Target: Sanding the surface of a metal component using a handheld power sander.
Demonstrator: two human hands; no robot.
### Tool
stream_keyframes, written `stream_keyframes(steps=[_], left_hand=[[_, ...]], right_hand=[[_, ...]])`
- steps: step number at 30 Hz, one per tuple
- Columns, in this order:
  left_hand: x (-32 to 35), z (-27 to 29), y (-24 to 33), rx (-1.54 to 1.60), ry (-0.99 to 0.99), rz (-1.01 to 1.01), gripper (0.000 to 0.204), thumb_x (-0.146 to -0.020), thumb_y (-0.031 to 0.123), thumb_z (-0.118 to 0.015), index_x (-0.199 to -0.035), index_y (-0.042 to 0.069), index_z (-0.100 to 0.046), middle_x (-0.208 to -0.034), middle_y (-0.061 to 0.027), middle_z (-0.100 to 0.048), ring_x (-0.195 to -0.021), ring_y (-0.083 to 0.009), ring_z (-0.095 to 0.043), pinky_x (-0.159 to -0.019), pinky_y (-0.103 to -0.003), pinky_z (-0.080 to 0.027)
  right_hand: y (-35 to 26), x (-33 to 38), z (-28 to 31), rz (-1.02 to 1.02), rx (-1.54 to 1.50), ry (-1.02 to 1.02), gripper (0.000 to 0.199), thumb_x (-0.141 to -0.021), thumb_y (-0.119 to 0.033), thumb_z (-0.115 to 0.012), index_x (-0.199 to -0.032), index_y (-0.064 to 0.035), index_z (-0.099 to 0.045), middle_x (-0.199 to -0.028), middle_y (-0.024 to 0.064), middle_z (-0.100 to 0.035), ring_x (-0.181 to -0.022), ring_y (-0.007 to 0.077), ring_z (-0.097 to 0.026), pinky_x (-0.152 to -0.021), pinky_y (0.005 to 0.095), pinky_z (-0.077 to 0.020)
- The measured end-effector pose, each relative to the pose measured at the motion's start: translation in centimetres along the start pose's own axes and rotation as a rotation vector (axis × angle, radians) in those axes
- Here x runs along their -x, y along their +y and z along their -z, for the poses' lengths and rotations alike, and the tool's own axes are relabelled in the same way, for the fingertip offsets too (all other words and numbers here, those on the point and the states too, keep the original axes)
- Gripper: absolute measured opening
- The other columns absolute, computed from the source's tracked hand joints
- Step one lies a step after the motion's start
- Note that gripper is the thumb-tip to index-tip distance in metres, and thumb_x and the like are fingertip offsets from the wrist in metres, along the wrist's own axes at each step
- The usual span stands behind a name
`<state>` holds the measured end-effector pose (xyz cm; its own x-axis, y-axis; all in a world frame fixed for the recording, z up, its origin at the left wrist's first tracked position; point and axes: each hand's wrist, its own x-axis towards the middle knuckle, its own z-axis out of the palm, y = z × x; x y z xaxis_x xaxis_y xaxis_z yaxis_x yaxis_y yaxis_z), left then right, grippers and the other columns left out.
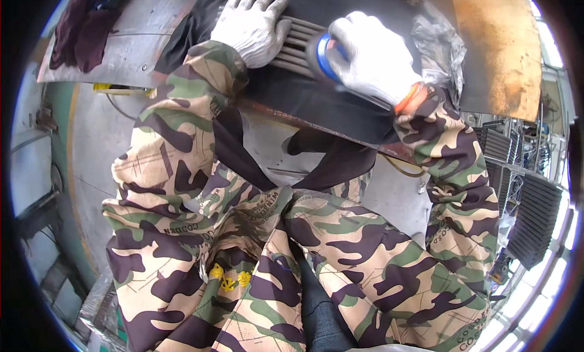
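My left hand, in a white knitted glove, lies with its fingers stretched out at the left end of a grey slatted metal piece. Several parallel bars of that piece run from under this hand toward the right. My right hand, gloved the same way with an orange cuff, is closed round a round, blue-rimmed object. Its disc-like edge rests at or just over the bars; contact is not clear. Blur hides its exact kind. Beneath the slatted piece is a black cloth on the worktable.
Crumpled clear plastic lies right of my right hand, beside a brown-stained board. A dark maroon cloth sits at the far left of the table. Dark ribbed parts hang on a rack at the right.
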<state>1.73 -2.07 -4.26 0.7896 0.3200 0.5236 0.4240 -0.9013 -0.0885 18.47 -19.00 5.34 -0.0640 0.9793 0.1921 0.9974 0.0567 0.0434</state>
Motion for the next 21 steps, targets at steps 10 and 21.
stream_keyframes(steps=[10,21], left_hand=[[-0.5,0.8,0.8,0.035,0.010,0.065,0.042,-0.102,0.034,-0.055,-0.134,0.009,-0.065,-0.139,-0.0181,-0.062,-0.131,-0.0366,-0.056,-0.113,-0.050,-0.039],[-0.2,2.7,-0.5,0.155,-0.032,0.207,0.050,-0.097,0.036,-0.058,-0.132,0.001,-0.063,-0.138,-0.0235,-0.060,-0.134,-0.0417,-0.052,-0.119,-0.053,-0.033]], right_hand=[[0.1,1.3,-0.1,0.054,-0.044,0.053,0.021,-0.089,-0.023,-0.064,-0.105,-0.0093,-0.063,-0.098,0.0163,-0.063,-0.092,0.0370,-0.066,-0.080,0.0504,-0.0561],[0.1,-2.4,-0.7,0.011,-0.022,0.049,0.024,-0.091,-0.028,-0.062,-0.108,-0.0122,-0.068,-0.102,0.0163,-0.065,-0.094,0.0394,-0.067,-0.081,0.0538,-0.0564]])
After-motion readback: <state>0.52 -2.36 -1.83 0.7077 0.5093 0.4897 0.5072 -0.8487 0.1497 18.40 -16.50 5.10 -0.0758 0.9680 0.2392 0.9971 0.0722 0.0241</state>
